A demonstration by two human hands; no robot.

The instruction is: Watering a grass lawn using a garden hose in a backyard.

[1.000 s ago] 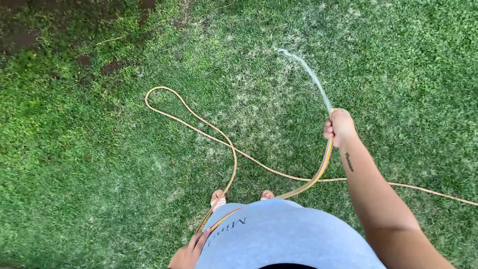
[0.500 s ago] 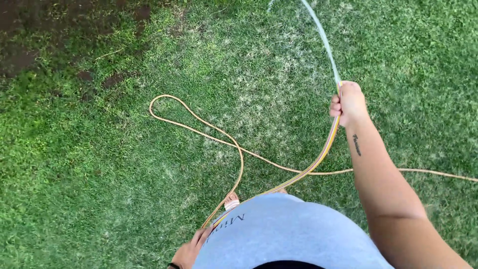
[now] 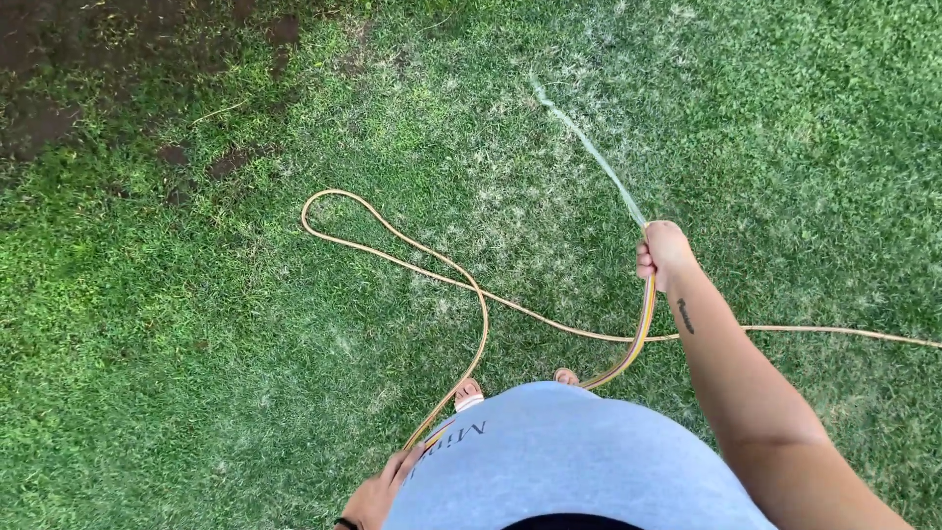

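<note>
1. The right hand (image 3: 664,253) is closed in a fist around the end of the yellow garden hose (image 3: 643,329); a firm grip there steadies the water jet (image 3: 587,147).
2. The left hand (image 3: 377,496) loosely touches the hose at the hip; whether it grips, I cannot tell.
3. Slack loops over the lawn (image 3: 196,324) by the feet, so step clear of it.

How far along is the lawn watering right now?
In hand: the right hand grips the hose, its water jet hitting the pale patch. The left hand touches the hose lower down. Done or left: wetness is not readable; bare soil lies beyond.
</note>
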